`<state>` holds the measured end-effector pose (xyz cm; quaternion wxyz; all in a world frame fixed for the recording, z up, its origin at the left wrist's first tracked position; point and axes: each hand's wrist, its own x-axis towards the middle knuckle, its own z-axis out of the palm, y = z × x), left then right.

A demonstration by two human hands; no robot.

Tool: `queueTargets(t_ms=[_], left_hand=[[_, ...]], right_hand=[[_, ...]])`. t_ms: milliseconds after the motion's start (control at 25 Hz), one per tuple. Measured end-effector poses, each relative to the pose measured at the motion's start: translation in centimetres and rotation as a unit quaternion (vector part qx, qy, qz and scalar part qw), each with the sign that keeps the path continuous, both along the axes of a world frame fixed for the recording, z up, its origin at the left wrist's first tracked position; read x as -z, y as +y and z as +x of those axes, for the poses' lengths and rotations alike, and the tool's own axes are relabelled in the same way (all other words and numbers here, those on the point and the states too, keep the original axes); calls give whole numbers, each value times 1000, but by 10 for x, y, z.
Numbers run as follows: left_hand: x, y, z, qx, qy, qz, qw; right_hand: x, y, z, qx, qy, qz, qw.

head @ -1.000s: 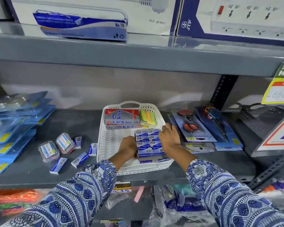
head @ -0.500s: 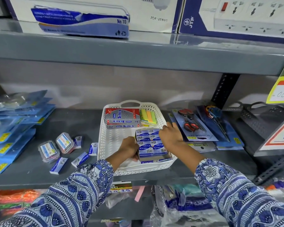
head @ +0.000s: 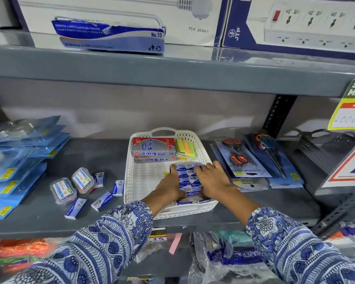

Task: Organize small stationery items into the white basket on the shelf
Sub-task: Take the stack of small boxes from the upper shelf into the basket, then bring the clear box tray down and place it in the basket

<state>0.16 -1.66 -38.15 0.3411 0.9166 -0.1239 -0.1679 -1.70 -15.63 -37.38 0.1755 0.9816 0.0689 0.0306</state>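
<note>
Both our hands, left [head: 169,187] and right [head: 211,180], press the staple-box stack [head: 188,179], grip flat-fingered, inside the white basket [head: 143,181] beside Softek boxes [head: 153,150] and sticky notes [head: 186,148].

1. The grey shelf [head: 90,156] carries a white basket [head: 143,181] at its middle.
2. Left of the basket lie small blue boxes [head: 103,200], two clear tubs [head: 63,189] and blue packets [head: 19,160].
3. Scissor packs [head: 242,160] lie right.

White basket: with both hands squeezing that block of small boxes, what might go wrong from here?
The stack of small blue boxes is loose; pressed between left hand and right hand, it could buckle. The white basket sits near the shelf edge and may slide forward.
</note>
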Motion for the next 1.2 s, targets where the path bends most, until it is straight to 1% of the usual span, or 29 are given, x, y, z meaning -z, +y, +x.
queueTargets(t_ms=[120,200,280,320,360,400,440,480,520,560,600,640,680,720,760,800,840,920,1000,1040,1120,1200], left_hand=[[-8,2,-6,0,4,-4,1000],[-13,5,-16,7,22,-19,1000],[-24,12,-22,8,24,2,1000],[-36,16,-30,10,22,19,1000],[-53,21,-37,-12,16,5,1000],[-76,27,-44,-34,21,-37,998],[-98,40,-58,-12,8,-76,997],[-123,53,-71,53,3,-83,995],[-148,68,-83,97,-32,-88,991],[-176,81,-94,118,-32,-85,989],[-208,93,-106,109,-47,-93,989],[-238,103,-114,95,-65,-100,988],[-271,109,-120,80,-123,-94,985],[-296,116,-125,79,-194,-109,972],[-312,126,-125,69,-243,-144,957],[-328,133,-116,48,-276,-170,945],[-343,139,-102,21,-299,-161,940],[-363,140,-62,-31,-309,-68,948],[-369,141,-25,-78,-252,40,964],[-367,143,-11,-98,-217,78,968],[-362,146,8,-119,-162,115,973],[-357,146,17,-116,-122,109,980]], right_hand=[[-1,2,-1,14,-7,-16,1000],[-4,4,-8,24,6,0,1000],[-16,7,-15,12,-1,30,999],[-33,12,-26,25,18,58,998],[-56,17,-36,27,36,75,996],[-81,21,-46,19,50,98,994],[-112,30,-56,15,62,153,986],[-143,37,-67,-26,113,179,977],[-172,40,-84,-54,151,236,958],[-207,45,-103,-84,169,291,938],[-246,56,-116,-86,188,335,919],[-277,61,-125,-99,167,395,898],[-302,63,-131,-121,138,465,866],[-321,62,-131,-144,93,512,842],[-336,65,-125,-150,45,532,832],[-348,69,-113,-146,9,531,835],[-357,75,-97,-135,-17,532,836],[-364,83,-59,-88,-20,528,844],[-365,88,-26,-22,5,538,842],[-362,89,-14,4,15,543,839],[-356,92,3,38,28,542,839],[-350,96,11,60,44,531,844]])
